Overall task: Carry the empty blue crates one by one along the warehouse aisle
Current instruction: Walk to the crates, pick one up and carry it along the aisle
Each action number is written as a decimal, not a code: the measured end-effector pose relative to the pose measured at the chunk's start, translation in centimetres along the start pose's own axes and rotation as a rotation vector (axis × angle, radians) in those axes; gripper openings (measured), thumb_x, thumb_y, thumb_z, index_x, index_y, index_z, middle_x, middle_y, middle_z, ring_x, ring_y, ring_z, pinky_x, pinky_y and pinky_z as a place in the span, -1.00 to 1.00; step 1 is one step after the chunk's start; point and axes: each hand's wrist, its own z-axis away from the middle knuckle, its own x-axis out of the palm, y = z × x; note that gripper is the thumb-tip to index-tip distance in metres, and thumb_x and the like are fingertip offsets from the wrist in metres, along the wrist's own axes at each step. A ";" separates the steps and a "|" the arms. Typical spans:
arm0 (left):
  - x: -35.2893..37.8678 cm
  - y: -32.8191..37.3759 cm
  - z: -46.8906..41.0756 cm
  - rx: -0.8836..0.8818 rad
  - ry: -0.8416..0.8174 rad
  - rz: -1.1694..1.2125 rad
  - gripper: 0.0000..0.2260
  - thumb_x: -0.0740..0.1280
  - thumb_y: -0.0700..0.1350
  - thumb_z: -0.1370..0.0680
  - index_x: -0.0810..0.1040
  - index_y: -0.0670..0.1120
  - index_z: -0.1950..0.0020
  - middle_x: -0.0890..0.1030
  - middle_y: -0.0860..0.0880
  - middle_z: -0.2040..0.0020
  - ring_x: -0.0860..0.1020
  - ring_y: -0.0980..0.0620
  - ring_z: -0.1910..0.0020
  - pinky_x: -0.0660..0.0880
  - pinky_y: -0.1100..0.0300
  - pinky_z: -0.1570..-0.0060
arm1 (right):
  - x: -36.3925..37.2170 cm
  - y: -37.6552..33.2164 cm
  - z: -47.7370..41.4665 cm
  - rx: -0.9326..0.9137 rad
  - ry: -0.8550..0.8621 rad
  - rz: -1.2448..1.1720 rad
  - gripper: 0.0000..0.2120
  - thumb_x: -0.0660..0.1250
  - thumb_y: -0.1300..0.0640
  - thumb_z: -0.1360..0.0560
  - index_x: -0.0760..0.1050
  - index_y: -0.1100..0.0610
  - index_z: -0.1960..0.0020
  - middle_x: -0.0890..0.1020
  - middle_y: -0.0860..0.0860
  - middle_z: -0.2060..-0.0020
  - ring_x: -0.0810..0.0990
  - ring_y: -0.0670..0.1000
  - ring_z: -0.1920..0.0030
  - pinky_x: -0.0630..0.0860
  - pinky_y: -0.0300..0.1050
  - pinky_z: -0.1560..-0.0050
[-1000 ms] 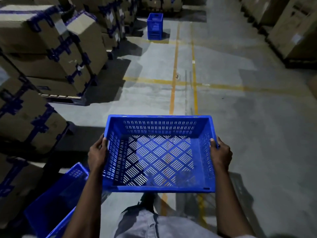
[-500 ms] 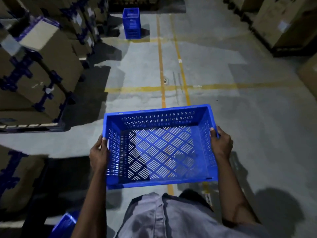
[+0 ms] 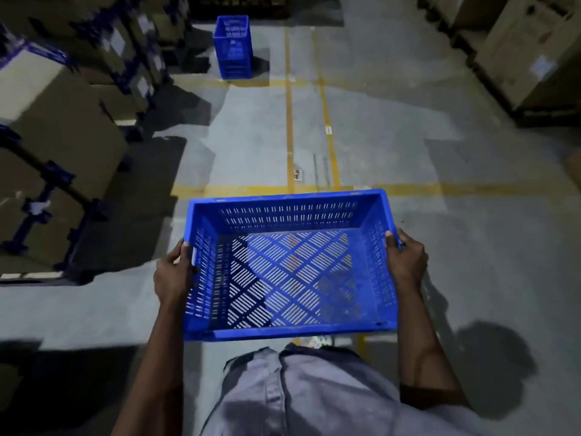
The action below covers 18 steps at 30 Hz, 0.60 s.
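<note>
One carry seemingly underway: gripping the empty blue crate [image 3: 289, 215], centre frame, with left hand [image 3: 173, 275] and right hand [image 3: 407, 262] curled over its side rims. Next: walking toward the stacked crates [image 3: 233, 47], upper centre.

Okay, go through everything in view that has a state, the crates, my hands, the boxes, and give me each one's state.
Carried blue crate: empty, off the floor, roughly level.
Left hand: grips the crate's left wall.
Right hand: grips the crate's right rim.
Far blue crates: stacked upright on the floor; contents cannot be told.
Cardboard boxes: closed, stacked at left.
</note>
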 end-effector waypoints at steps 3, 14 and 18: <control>3.4 4.4 -4.5 -0.037 0.020 -0.009 -0.44 0.24 0.59 -0.59 0.66 0.37 -0.46 0.78 0.02 0.26 0.77 -0.12 0.30 0.74 -0.28 -0.02 | 1.9 -4.9 -6.1 -0.017 0.012 0.006 -0.58 0.44 -0.11 -0.65 0.63 0.00 -0.47 0.72 0.22 -0.27 0.69 0.31 -0.27 0.59 0.14 -0.30; 14.6 20.8 -27.9 0.022 0.050 0.073 -0.52 0.32 0.42 -0.68 0.64 0.28 -0.53 0.78 -0.05 0.23 0.72 -0.05 0.33 0.60 0.12 0.25 | 17.6 -19.2 -25.4 -0.040 0.037 -0.036 -0.58 0.41 -0.12 -0.67 0.63 0.01 -0.46 0.74 0.22 -0.22 0.69 0.31 -0.26 0.58 0.19 -0.33; 17.1 25.0 -39.6 -0.026 0.077 0.066 -0.43 0.26 0.66 -0.50 0.58 0.50 -0.45 0.82 0.00 0.06 0.79 -0.15 0.10 0.74 -0.13 -0.08 | 24.0 -26.2 -31.6 -0.023 0.041 -0.067 -0.58 0.41 -0.13 -0.66 0.62 -0.03 -0.47 0.75 0.17 -0.21 0.70 0.26 -0.25 0.59 0.12 -0.30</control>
